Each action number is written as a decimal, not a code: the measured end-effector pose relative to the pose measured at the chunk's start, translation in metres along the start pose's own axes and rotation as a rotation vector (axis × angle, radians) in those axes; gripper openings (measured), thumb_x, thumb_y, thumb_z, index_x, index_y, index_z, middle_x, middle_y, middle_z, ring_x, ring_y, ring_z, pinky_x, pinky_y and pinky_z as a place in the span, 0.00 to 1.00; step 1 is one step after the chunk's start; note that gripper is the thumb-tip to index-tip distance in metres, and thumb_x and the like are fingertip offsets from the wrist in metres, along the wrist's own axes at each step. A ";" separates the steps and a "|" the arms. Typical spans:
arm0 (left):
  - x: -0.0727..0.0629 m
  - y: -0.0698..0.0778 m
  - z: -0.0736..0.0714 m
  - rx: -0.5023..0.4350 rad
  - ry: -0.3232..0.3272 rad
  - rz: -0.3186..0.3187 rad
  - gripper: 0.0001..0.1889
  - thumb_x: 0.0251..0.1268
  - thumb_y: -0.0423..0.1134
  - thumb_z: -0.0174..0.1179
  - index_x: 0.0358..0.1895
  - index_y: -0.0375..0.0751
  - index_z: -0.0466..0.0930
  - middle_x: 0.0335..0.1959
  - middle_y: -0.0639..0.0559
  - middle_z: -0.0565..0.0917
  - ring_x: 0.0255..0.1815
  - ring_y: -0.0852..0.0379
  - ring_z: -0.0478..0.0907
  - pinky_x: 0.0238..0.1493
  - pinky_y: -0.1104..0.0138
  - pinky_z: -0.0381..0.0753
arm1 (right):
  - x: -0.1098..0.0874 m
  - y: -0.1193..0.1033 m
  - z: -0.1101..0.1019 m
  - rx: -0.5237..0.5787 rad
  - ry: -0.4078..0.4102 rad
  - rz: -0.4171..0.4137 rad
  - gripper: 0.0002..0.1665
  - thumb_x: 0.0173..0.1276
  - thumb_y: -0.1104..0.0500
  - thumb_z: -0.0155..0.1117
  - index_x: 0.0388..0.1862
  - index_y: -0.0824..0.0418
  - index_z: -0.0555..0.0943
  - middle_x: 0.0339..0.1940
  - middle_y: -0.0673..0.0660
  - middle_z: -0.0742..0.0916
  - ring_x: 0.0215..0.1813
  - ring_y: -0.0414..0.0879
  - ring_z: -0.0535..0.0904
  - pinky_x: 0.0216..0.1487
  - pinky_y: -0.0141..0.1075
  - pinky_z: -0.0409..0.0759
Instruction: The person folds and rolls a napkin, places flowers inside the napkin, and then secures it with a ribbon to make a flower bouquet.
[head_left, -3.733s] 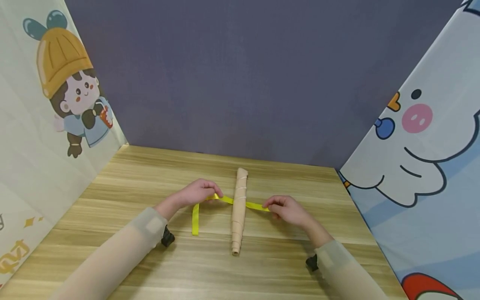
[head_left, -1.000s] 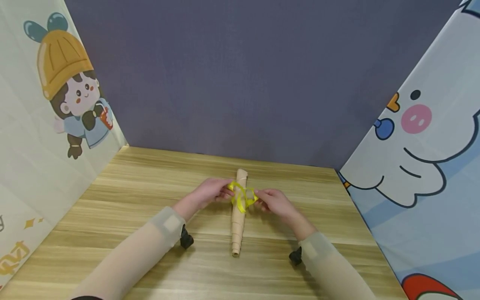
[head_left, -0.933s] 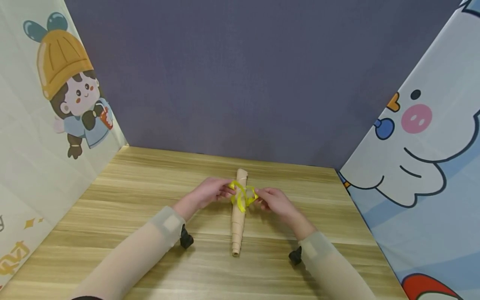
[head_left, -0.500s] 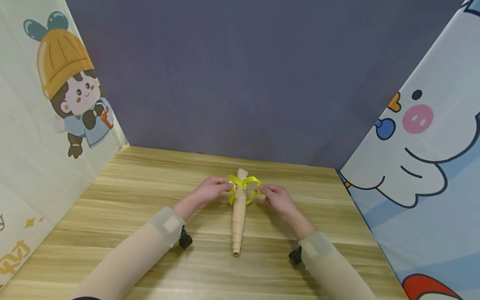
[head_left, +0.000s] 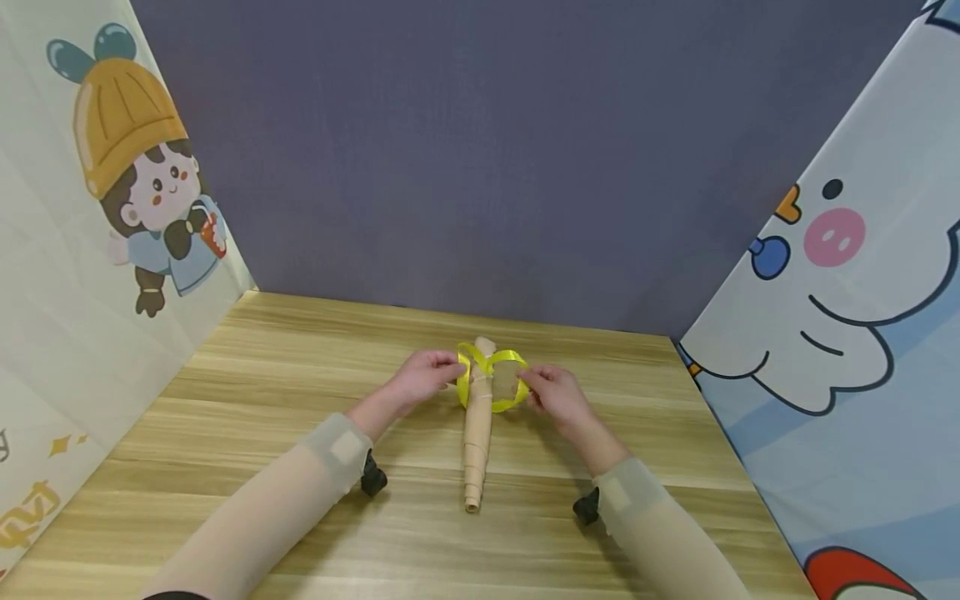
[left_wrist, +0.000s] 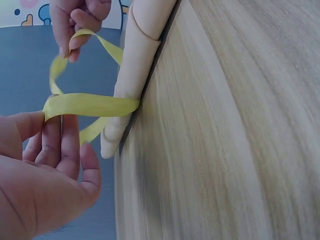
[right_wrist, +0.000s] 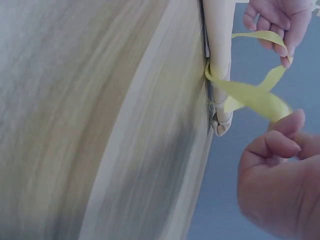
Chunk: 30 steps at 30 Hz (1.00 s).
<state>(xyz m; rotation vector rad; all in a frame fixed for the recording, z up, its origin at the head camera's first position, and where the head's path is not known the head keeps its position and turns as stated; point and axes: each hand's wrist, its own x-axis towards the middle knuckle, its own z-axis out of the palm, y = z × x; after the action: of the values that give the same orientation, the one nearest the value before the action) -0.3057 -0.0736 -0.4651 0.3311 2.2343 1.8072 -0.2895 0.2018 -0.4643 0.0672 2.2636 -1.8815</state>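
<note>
A beige rolled-up sheet point(head_left: 476, 450) lies lengthwise on the table, slightly tapered toward the near end. Around its far half passes a yellow ribbon point(head_left: 510, 356), coming up on both sides and crossing over the top in two raised loops. My left hand point(head_left: 422, 379) pinches the ribbon left of the roll; in the left wrist view the ribbon point(left_wrist: 95, 105) bends between thumb and fingers. On the other side, my right hand point(head_left: 558, 396) pinches the right loop, and the right wrist view shows the ribbon point(right_wrist: 255, 97) leading to its thumb and fingertip.
The wood-grain table point(head_left: 300, 492) ends at a dark blue-grey back panel point(head_left: 480, 167). Printed cartoon panels stand at the left point(head_left: 45, 250) and right point(head_left: 885, 375). A black wrist camera point(head_left: 372, 475) sits under the left cuff, another point(head_left: 587, 506) under the right.
The ribbon, earlier stretched low with its left tail on the table, now rises over the roll and crosses there. Within the last second its loops have widened as the right hand drew slightly outward.
</note>
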 end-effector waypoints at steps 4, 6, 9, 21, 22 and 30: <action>0.000 -0.001 0.002 -0.012 0.012 0.000 0.13 0.84 0.38 0.60 0.53 0.31 0.88 0.48 0.41 0.93 0.45 0.59 0.84 0.64 0.47 0.84 | 0.002 0.002 -0.004 0.073 0.002 0.097 0.28 0.91 0.50 0.51 0.68 0.74 0.79 0.33 0.48 0.92 0.22 0.34 0.71 0.21 0.26 0.64; 0.000 0.000 0.002 -0.025 0.009 -0.010 0.13 0.84 0.38 0.60 0.54 0.30 0.88 0.50 0.38 0.93 0.44 0.59 0.83 0.63 0.48 0.84 | 0.002 0.003 -0.006 0.118 0.004 0.140 0.28 0.92 0.49 0.49 0.68 0.73 0.78 0.32 0.46 0.90 0.22 0.33 0.71 0.20 0.26 0.62; 0.000 0.000 0.002 -0.040 0.000 -0.023 0.14 0.85 0.38 0.60 0.56 0.30 0.87 0.53 0.34 0.92 0.44 0.59 0.82 0.63 0.49 0.84 | 0.002 0.003 -0.008 0.153 0.010 0.164 0.29 0.92 0.48 0.49 0.68 0.73 0.79 0.32 0.46 0.86 0.24 0.34 0.71 0.21 0.26 0.63; 0.003 0.004 0.004 -0.006 -0.017 -0.033 0.18 0.85 0.39 0.60 0.67 0.31 0.83 0.60 0.40 0.88 0.57 0.53 0.83 0.66 0.48 0.83 | 0.004 0.000 -0.004 0.170 -0.049 0.061 0.20 0.88 0.56 0.57 0.65 0.70 0.80 0.36 0.49 0.80 0.36 0.40 0.74 0.33 0.29 0.72; 0.003 0.004 0.004 -0.013 -0.016 -0.038 0.19 0.85 0.39 0.61 0.67 0.31 0.83 0.61 0.39 0.88 0.59 0.51 0.84 0.68 0.47 0.83 | 0.005 -0.001 -0.003 0.159 -0.045 0.046 0.17 0.87 0.57 0.59 0.62 0.69 0.81 0.36 0.48 0.80 0.36 0.40 0.74 0.33 0.30 0.72; 0.008 0.001 0.003 -0.016 -0.019 -0.057 0.18 0.83 0.43 0.64 0.65 0.37 0.85 0.62 0.42 0.89 0.60 0.51 0.85 0.70 0.47 0.82 | 0.007 -0.007 0.003 0.025 -0.037 -0.069 0.11 0.82 0.54 0.69 0.51 0.61 0.85 0.40 0.50 0.86 0.46 0.51 0.81 0.42 0.39 0.76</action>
<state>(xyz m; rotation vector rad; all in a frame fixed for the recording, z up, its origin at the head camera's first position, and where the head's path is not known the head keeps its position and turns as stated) -0.3126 -0.0681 -0.4653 0.2776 2.1926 1.7842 -0.2972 0.1966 -0.4598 -0.0427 2.2462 -1.9288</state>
